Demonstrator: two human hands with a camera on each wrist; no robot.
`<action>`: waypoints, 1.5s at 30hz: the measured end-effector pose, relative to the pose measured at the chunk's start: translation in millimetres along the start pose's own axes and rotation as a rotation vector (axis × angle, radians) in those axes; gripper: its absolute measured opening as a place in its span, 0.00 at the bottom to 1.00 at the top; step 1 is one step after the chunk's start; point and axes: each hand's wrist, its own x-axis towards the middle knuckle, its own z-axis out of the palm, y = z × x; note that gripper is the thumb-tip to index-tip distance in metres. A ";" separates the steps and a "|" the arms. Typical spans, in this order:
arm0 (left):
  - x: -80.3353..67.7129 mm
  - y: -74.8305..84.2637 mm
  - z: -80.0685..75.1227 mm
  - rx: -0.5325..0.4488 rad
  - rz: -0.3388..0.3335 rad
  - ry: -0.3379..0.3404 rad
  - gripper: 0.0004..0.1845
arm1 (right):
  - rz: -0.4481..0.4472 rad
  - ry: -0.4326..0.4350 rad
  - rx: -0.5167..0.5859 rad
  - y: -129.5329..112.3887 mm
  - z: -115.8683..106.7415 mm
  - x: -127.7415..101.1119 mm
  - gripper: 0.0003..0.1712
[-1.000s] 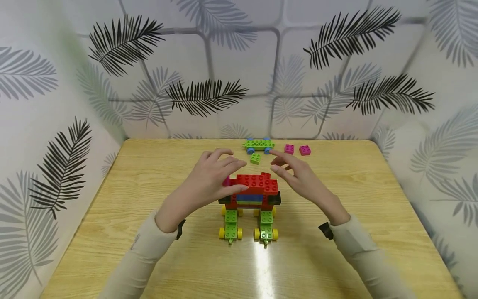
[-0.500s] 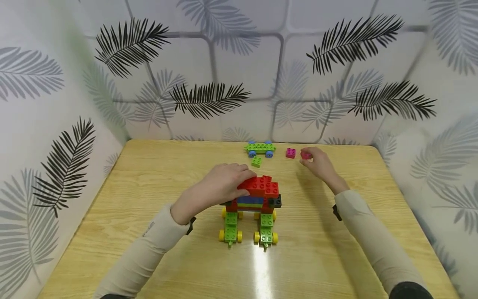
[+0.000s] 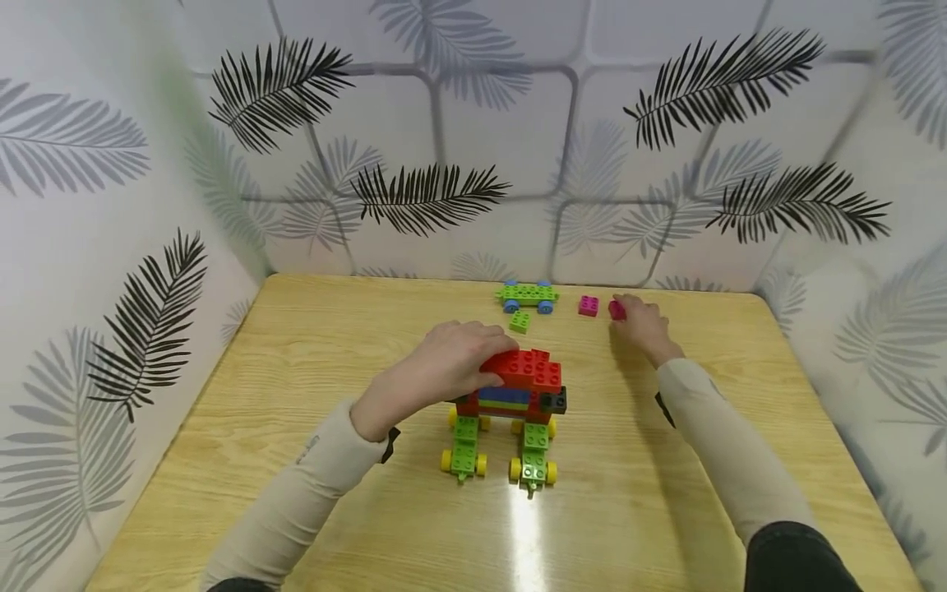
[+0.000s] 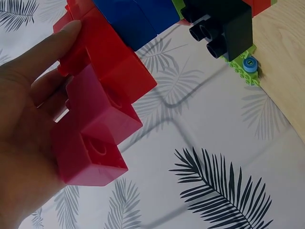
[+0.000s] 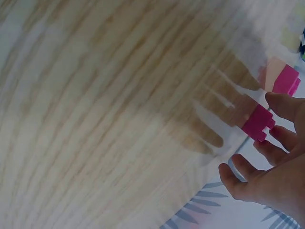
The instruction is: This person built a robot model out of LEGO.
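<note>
A toy-brick figure [image 3: 510, 397] stands on the table, with a red top, blue and black bricks in its middle and green wheeled bases below. My left hand [image 3: 451, 362] grips its red upper bricks at the left end. In the left wrist view, fingers [image 4: 52, 50] lie along the red bricks, and two pink bricks [image 4: 90, 157] stick out beside the palm. Farther back on the right, my right hand [image 3: 645, 327] has a pink brick [image 3: 617, 310] between thumb and fingers. The right wrist view shows that pink brick [image 5: 257, 122] low over or on the table; its exact contact is unclear.
Along the table's back edge are a second pink brick [image 3: 588, 306], a small green brick [image 3: 520, 321] and a green wheeled base [image 3: 528, 294] with blue wheels. A patterned backdrop [image 3: 473, 123] rises behind the table [image 3: 355, 321].
My right hand has gone from beside the figure back and right to the farther pink brick. My left hand has closed over the red top. The head view has shifted slightly.
</note>
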 end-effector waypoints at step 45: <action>0.1 1.5 4.9 -0.036 -0.059 0.003 0.20 | -0.545 0.179 0.382 -132.2 -57.5 -175.7 0.24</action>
